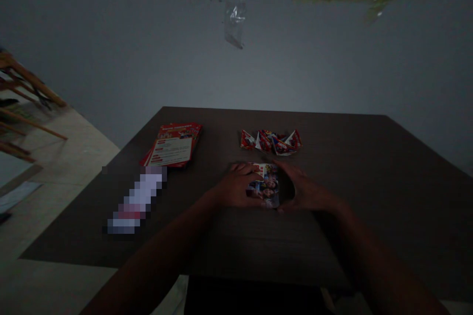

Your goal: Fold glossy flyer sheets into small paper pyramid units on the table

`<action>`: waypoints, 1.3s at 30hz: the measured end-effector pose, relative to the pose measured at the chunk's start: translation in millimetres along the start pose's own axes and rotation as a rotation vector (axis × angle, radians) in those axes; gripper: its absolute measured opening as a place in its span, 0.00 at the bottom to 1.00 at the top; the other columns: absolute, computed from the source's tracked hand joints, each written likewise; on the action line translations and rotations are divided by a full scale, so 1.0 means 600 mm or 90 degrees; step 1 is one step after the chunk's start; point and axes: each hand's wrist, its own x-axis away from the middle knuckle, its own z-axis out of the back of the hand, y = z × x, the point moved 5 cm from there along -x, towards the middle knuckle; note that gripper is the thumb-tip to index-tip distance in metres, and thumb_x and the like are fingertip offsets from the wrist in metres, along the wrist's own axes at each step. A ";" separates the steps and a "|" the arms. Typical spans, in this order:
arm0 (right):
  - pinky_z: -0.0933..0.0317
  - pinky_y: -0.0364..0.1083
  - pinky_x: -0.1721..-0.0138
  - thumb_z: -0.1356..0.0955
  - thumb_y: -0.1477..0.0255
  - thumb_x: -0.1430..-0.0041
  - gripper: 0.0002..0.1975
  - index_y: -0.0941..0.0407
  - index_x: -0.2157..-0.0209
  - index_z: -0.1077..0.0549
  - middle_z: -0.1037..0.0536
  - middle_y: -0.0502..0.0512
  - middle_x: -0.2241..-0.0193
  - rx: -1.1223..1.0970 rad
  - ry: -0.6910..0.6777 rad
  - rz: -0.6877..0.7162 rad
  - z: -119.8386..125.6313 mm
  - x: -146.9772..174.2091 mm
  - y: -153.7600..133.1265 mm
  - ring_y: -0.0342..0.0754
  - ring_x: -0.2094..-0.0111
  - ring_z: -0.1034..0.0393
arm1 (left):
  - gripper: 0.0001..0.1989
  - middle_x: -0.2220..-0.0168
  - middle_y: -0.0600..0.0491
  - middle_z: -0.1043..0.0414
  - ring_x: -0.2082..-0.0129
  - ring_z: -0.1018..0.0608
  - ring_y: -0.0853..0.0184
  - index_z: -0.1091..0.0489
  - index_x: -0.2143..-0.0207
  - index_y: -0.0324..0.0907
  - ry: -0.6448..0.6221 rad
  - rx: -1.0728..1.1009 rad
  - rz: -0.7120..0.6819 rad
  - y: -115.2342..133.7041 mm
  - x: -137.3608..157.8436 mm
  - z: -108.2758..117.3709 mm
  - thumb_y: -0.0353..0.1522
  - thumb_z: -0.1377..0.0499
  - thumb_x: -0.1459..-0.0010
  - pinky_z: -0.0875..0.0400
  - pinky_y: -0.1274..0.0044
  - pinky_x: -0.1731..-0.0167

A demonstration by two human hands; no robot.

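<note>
Between my hands, low over the table, is a small printed paper leaflet [269, 187] with a picture of people on it. My left hand [236, 187] covers its left part, fingers along the far side and thumb along the near side. My right hand [306, 188] arches at the right edge, fingertips at the far corner and thumb at the near corner, leaving a dark gap beside the palm. Just beyond lie several folded red-and-white printed papers [271, 142] in a row. To the left sits a stack of red printed leaflets [173, 145].
A blurred-out, pale long object [138, 202] lies on the dark wooden table [369, 157] at the left. A grey wall [111, 59] with strips of tape stands behind the table. Wooden furniture [25, 78] is on the floor at far left.
</note>
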 end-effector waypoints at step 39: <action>0.42 0.43 0.71 0.37 0.64 0.41 0.13 0.57 0.73 0.28 0.28 0.52 0.75 -0.208 0.152 0.050 0.023 -0.004 -0.042 0.44 0.73 0.35 | 0.18 0.55 0.44 0.28 0.57 0.26 0.61 0.26 0.64 0.37 0.229 0.562 0.114 -0.043 -0.004 0.029 0.42 0.42 0.48 0.33 0.74 0.59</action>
